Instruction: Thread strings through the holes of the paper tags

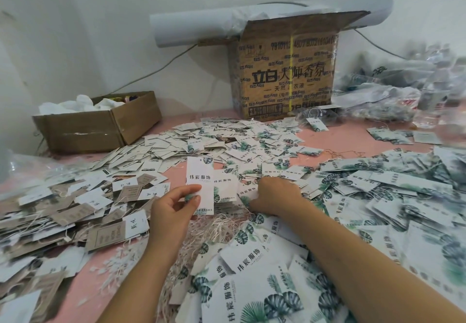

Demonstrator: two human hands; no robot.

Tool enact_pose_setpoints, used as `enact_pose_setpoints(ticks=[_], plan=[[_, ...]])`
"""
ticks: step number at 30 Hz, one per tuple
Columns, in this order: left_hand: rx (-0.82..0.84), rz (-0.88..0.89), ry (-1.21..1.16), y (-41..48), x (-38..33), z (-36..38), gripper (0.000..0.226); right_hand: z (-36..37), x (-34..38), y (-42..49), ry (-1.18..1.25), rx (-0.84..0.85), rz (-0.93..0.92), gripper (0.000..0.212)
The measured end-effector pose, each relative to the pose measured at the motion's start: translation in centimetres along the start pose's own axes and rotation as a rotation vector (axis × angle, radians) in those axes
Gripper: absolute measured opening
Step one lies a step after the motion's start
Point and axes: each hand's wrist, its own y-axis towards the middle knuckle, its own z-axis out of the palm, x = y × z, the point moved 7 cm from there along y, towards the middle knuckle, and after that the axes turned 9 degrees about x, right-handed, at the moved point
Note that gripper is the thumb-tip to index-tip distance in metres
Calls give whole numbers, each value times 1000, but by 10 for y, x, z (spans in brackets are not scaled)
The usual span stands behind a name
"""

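Paper tag (200,171) upright — left hand (171,209) pinches (lower half).

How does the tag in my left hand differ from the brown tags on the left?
The held tag is white with green leaves; the brown tags are kraft colour. The held tag stands upright, pinched by your left hand; the brown tags lie flat in a heap. The held tag looks longer than the brown tags. Both carry dark print.

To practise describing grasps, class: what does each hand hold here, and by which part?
Left hand pinches an upright white tag near its lower left edge. Right hand lies on the tag pile; its grip cannot be told.
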Motion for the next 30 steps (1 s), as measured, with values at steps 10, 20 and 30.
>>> enact_pose_setpoints(ticks=[10, 20, 30], plan=[[51, -19, 12, 2, 6, 4, 34, -1, 4, -6, -25, -77, 33, 43], [53, -7, 29, 3, 7, 4, 37, -6, 5, -11, -11, -25, 20, 28], [62, -23, 4, 3, 11, 4, 37, -6, 1, -6, -34, 23, 10, 31]])
